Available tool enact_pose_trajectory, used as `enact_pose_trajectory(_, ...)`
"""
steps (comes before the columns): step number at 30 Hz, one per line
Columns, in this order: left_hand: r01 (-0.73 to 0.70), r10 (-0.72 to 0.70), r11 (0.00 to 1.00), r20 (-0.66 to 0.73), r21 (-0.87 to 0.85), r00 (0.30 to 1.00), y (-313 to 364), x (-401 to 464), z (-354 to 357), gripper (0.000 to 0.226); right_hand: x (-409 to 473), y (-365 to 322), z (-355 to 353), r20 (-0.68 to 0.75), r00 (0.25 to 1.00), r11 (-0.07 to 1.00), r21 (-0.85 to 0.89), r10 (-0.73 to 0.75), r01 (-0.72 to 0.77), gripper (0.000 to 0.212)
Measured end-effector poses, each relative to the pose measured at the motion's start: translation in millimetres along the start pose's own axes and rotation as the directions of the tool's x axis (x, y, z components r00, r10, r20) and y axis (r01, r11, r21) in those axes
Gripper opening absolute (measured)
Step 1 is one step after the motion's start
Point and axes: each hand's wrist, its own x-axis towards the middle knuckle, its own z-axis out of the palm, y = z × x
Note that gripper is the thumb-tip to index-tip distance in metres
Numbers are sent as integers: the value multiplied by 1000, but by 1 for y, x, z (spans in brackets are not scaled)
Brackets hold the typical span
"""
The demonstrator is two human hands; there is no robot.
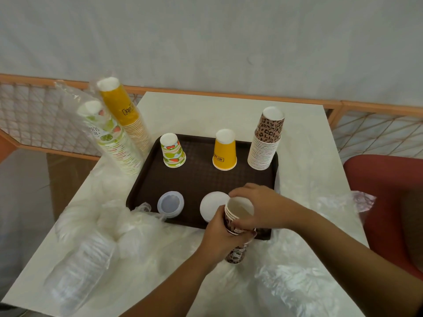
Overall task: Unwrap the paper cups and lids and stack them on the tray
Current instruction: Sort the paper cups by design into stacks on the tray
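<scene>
- Currently, a short nested stack of leopard-print cups is held mouth-up over the brown tray's near edge, low right.
- Left hand grip: wrapped round the stack's side.
- Right hand grip: fingers curled on the top cup's rim, apparently pinching it.
- Taller leopard-print stack stands inverted at the tray's far right corner; likely the destination.
- Advice: lower cups should be held firm while the top ones are peeled off, then flipped and seated squarely so the tall stack is not tipped.
- Loose plastic wrap on the desk is best kept away from the rims.

Leopard-print cups held mouth-up – tall inverted stack on tray.
</scene>
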Motion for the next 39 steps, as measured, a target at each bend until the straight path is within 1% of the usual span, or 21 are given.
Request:
enact_pose_trajectory(3, -13, 14, 1000, 15, -20, 1000, 2, 0, -2, 68, -2, 1, -13, 1, 999, 999, 1, -36, 36, 72)
enact_pose_trajectory(6, -51, 52, 999, 25, -13, 998, 6, -2, 1, 72, 1, 0, -3, 39, 999, 1000, 10, -6, 5, 77)
enact_pose_trajectory(8, -40, 40, 999, 23, -34, 999, 5, -3, 3, 70, 4, 1, 8, 34, 999, 999, 40, 14, -16, 80)
enact_pose_trajectory(12, -21, 21, 993, -6, -117, 1000, 2, -3, 0, 58, 8, 2, 11, -16, 999, 994, 106, 28, -26, 74)
enact_pose_trajectory(15, -37, 33, 990, -36, -135, 999, 2, -3, 0, 58, 9, 2, 8, -12, 1000, 993, 120, 20, -19, 72)
enact_pose_trajectory(18, -37, 33, 991, -32, -131, 999, 2, -1, 1, 60, 8, 1, 5, -7, 1000, 992, 127, 14, -13, 70)
enact_pose_trajectory(20, -32, 30, 990, -21, -135, 999, 2, -2, 1, 58, 7, 3, -1, -28, 1000, 991, 133, 8, -5, 66)
enact_pose_trajectory(22, -19, 18, 990, -10, -139, 1000, 2, -3, 2, 56, 6, 3, -9, -10, 1000, 996, 87, -11, 12, 67)
enact_pose_trajectory(24, -5, 4, 989, -9, -151, 1000, 1, -4, 4, 54, 5, 2, -12, 64, 997, 999, -4, -47, 48, 72)
enact_pose_trajectory(25, 0, -2, 987, -9, -160, 1000, 0, -4, 4, 55, 5, 0, -11, 79, 995, 998, -29, -61, 63, 73)
enact_pose_trajectory(28, 3, -6, 987, -12, -164, 1000, 1, -5, 6, 55, 4, -4, -1, 38, 996, 997, -29, -77, 78, 71)
enact_pose_trajectory(30, -8, 6, 988, -14, -154, 1000, 2, -6, 8, 55, 6, -5, 4, 54, 997, 999, -16, -51, 52, 69)
enact_pose_trajectory(32, -25, 23, 988, -14, -155, 1000, 3, -6, 9, 53, 7, -6, 6, 85, 996, 999, -40, -22, 25, 68)
enact_pose_trajectory(36, -22, 20, 986, -15, -164, 1000, 5, -6, 9, 51, 8, -9, 5, 77, 997, 998, -68, -6, 11, 70)
enact_pose_trajectory(38, -18, 14, 987, -26, -158, 1000, 6, -6, 10, 50, 5, -14, 5, 49, 999, 994, -107, -9, 14, 75)
enact_pose_trajectory(39, -16, 10, 986, -36, -164, 999, 6, -6, 10, 50, 3, -16, 5, 11, 1000, 986, -166, -29, 30, 76)
